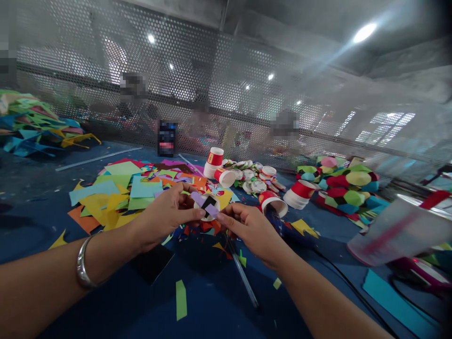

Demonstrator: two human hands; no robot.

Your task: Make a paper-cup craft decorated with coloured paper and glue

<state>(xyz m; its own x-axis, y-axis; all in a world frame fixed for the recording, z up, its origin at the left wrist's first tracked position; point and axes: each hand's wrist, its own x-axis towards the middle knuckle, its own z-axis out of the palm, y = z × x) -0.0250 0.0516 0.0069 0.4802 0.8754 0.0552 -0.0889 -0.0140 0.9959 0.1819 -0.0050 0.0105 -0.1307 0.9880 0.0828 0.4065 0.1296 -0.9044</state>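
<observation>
My left hand (173, 209), closed, grips a small white round piece (216, 203), which looks like a paper cup base, by its left side. Across its face a black paper strip (208, 205) and a purple paper strip (211, 210) cross each other. My right hand (245, 228) is closed too, its thumb and finger pinching at the lower right end of the purple strip. Behind my left hand spreads a heap of coloured paper pieces (116, 181). Small paper scraps lie beneath both hands. The underside of the round piece is hidden.
Red-and-white paper cups (300, 193) lie behind my right hand, near a glue gun (293, 233) with a cable. A glue stick (243, 273) and green strip (181, 300) are in front. At right stands a plastic cup (399, 230); a phone (167, 138) leans against the perforated screen (212, 66).
</observation>
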